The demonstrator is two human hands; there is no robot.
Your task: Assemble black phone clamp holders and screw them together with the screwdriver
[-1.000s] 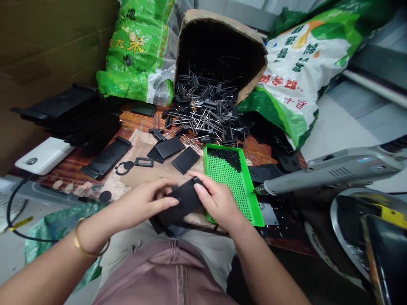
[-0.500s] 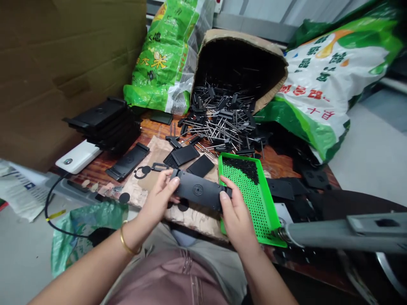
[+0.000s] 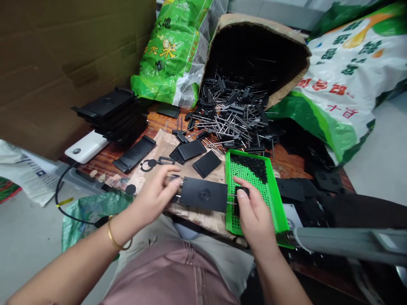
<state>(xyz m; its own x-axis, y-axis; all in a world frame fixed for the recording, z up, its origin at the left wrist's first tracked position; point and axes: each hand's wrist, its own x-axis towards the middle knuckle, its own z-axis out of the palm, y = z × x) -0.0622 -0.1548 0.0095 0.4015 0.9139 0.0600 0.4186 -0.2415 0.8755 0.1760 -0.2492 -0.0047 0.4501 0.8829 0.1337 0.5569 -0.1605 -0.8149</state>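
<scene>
Left hand (image 3: 154, 200), right hand (image 3: 256, 212) spread apart, black plate (image 3: 204, 194) between their fingers (image 3: 171, 180).

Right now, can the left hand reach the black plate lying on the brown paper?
Probably yes. The left hand is near the black plate, with only brown paper between them. It may have to let go of the pinned black piece first.

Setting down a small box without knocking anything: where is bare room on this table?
Bare wood shows between the white power bank and the black plate, and right of the green perforated tray, under the heap of pinned black parts. It's crowded around that heap and the tray.
</scene>
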